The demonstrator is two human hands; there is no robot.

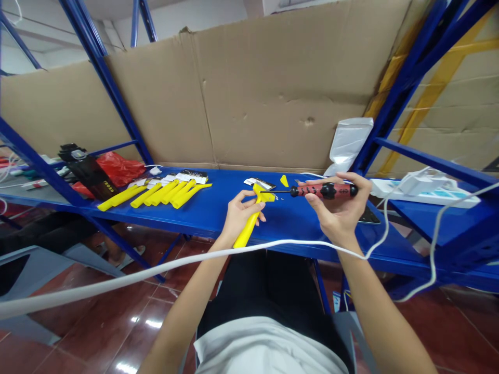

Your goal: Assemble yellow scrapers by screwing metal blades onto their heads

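My left hand is closed round the neck of a yellow scraper, whose handle slants down toward me. In my right hand is a screwdriver with a red and black handle, held level. Its dark shaft points left, and the tip meets the scraper's head; the exact contact is too small to make out. Just behind the head lies a black and white packet. A small yellow piece rests on the blue shelf, with tiny bits near the scraper.
Several yellow scrapers lie in a row at left, near a black bottle and a red plastic bag. A white cable crosses before my forearms. At right are a power strip and blue posts; cardboard stands behind.
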